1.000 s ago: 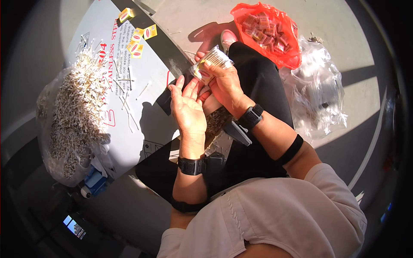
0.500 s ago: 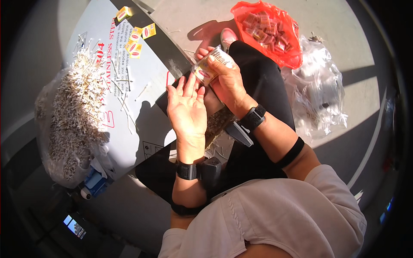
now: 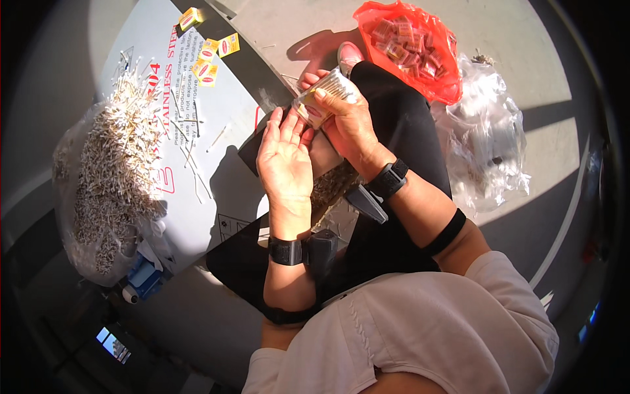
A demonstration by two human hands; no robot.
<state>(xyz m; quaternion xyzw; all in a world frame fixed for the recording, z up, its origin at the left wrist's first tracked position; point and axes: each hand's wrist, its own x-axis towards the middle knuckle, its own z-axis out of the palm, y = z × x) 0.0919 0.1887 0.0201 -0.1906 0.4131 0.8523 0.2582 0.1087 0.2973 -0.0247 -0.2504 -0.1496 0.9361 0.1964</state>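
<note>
A clear packet of cotton swabs (image 3: 336, 84), with a yellowish card showing through its near end, is gripped in my right hand (image 3: 352, 129). The thumb presses on its top while the other fingers go underneath. My left hand (image 3: 287, 172) is palm up with its fingers stretched and slightly bent. Its fingertips lie by the near left end of the packet; whether they touch it I cannot tell. Below the hands, a partly hidden container with swabs (image 3: 331, 187) shows between my legs.
To the left, a big heap of cotton swabs (image 3: 111, 177) fills a clear bag on a printed sheet-covered table (image 3: 226, 141). Small yellow cards (image 3: 207, 71), a yellow box (image 3: 190, 18) and loose swabs (image 3: 197, 176) lie there. A red bag (image 3: 449, 82) of packets and a clear plastic bag (image 3: 482, 144) sit right.
The packet has tilted in my right hand, so more of the swabs and less of the yellow card show. My left fingers have bent a little inward.
</note>
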